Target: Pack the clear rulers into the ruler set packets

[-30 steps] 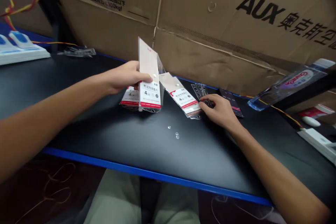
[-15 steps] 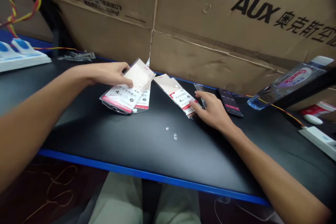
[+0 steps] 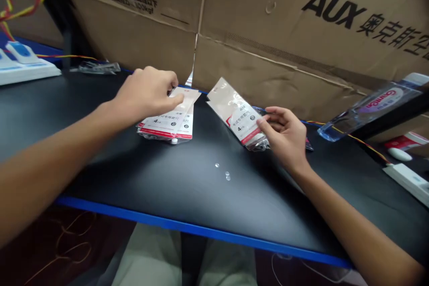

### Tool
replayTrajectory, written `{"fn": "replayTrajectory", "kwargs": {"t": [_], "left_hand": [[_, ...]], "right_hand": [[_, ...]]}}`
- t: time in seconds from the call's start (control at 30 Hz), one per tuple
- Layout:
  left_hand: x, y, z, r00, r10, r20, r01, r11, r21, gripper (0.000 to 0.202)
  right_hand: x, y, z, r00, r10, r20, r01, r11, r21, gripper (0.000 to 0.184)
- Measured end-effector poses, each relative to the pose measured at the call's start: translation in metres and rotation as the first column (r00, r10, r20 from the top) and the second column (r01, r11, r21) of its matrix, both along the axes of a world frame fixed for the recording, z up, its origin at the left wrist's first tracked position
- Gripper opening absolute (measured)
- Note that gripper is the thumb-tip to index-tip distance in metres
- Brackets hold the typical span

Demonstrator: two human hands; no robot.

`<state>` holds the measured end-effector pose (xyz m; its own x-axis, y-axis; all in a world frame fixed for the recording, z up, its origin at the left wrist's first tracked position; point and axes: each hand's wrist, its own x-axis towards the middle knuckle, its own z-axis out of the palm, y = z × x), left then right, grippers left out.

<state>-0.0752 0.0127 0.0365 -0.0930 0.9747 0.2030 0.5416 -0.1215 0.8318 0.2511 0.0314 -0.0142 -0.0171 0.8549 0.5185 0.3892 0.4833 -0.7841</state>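
Note:
My left hand (image 3: 149, 91) is over the upper left of a stack of flat ruler-set packets (image 3: 167, 120), thumb and forefinger apart. These packets have clear sleeves, pale cards and a red band, and overlap on the black tabletop. A small white round piece (image 3: 174, 141) shows at their lower edge. My right hand (image 3: 284, 136) grips another ruler-set packet (image 3: 239, 118) by its lower right end, thumb on top and fingers beneath. That packet is tilted up off the table, with crinkled clear plastic at its lower end.
Small clear discs (image 3: 227, 174) lie on the black tabletop (image 3: 187, 178). Cardboard boxes (image 3: 251, 18) stand along the back. At right are a clear bottle (image 3: 368, 103) and a white power strip (image 3: 409, 183); another power strip (image 3: 30, 69) sits left, near some clear plastic (image 3: 97, 68).
My left hand has put its packet down on the stack and loosened its fingers. My right hand has taken hold of the right packet and lifted it, partly covering the phone behind.

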Motion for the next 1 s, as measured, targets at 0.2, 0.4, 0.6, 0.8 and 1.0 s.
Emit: {"fn": "replayTrajectory", "kwargs": {"t": [0.2,0.4,0.6,0.8,1.0], "left_hand": [[0.064,-0.022,-0.013,0.855,-0.425,0.297,0.437,0.899,0.027,0.040],[0.074,-0.035,-0.019,0.713,-0.396,0.579,0.447,0.892,0.060,0.019],[0.083,-0.047,-0.021,0.665,-0.545,0.511,0.677,0.728,-0.105,0.011],[0.081,-0.045,-0.026,0.654,-0.595,0.467,0.727,0.666,-0.169,0.010],[0.083,-0.046,-0.028,0.656,-0.619,0.432,0.744,0.629,-0.227,0.015]], "right_hand": [[-0.019,-0.034,0.012,0.943,0.174,-0.285,-0.207,0.974,-0.092,0.030],[-0.031,-0.053,0.009,0.926,0.354,-0.132,-0.373,0.910,-0.180,0.046],[-0.023,-0.054,0.011,0.915,0.362,0.177,-0.351,0.932,-0.089,0.073],[-0.019,-0.058,0.017,0.812,0.306,0.498,-0.374,0.927,0.041,0.059],[-0.026,-0.061,0.015,0.825,0.225,0.518,-0.308,0.948,0.078,0.030]]}}
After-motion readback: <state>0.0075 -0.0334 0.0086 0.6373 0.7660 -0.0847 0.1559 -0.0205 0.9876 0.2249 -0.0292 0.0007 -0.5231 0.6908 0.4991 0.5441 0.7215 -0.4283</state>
